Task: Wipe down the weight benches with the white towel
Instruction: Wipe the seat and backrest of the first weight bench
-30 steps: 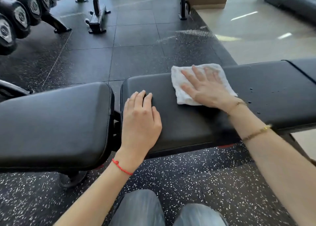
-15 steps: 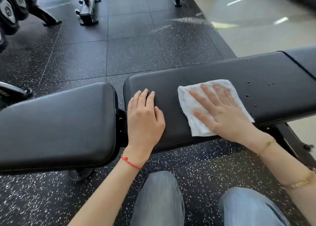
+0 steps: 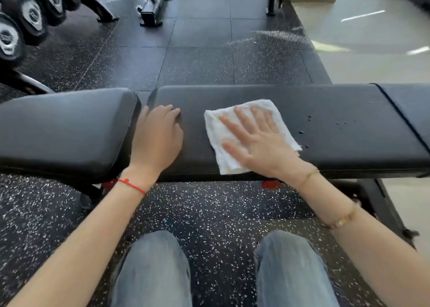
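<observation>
White towel [image 3: 235, 130] is being pressed flat onto the long black bench pad [image 3: 325, 111] in the middle of the frame by the right hand [image 3: 260, 141], fingers spread wide on top of it, nothing being gripped; the pad's left end is being leaned on by the left hand [image 3: 158, 139], palm down, fingers together and empty, right beside the gap to the seat pad [image 3: 65, 125] at the left; water droplets [image 3: 309, 118] are being left sitting on the pad just right of the towel; dumbbells [image 3: 21, 20] are being kept racked in the upper left corner; knees in jeans [image 3: 151, 271] are being shown along the bottom.
</observation>
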The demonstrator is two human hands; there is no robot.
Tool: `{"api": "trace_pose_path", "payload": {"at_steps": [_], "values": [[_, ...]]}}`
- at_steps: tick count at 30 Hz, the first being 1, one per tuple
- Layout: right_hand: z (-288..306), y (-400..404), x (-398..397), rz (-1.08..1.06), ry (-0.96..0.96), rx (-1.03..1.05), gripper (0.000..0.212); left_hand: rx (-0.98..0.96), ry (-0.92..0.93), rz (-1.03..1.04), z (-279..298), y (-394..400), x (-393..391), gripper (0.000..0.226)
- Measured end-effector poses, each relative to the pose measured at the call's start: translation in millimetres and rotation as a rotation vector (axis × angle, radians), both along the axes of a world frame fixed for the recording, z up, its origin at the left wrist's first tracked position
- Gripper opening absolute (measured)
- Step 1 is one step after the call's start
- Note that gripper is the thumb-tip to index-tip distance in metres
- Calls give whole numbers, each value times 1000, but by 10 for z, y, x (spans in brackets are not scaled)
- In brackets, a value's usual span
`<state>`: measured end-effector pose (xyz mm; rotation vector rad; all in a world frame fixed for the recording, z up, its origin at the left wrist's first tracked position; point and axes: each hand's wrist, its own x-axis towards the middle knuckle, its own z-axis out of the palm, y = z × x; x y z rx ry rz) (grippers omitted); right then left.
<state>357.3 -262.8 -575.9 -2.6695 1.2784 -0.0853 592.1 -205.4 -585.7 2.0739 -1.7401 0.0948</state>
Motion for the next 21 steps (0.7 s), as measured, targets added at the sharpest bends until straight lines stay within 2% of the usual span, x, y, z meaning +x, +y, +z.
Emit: {"api": "trace_pose_path", "payload": {"at_steps": [5, 7, 12, 16, 21], "values": [[19, -313, -669, -123, 37, 34, 63, -19, 163, 25, 22, 42, -324, 33], [26, -525, -690, -172, 35, 60, 62, -24, 161, 31, 15, 27, -463, 34], [26, -443, -397, -24, 26, 20, 62, -30, 82, 112, -2, -24, -619, 34], [-24, -179, -639, 133, 19, -26, 63, -58, 73, 154, -13, -33, -644, 32], [-47, -525, -947, 10, 13, -22, 63, -69, 59, 167, -36, -57, -640, 33]]}}
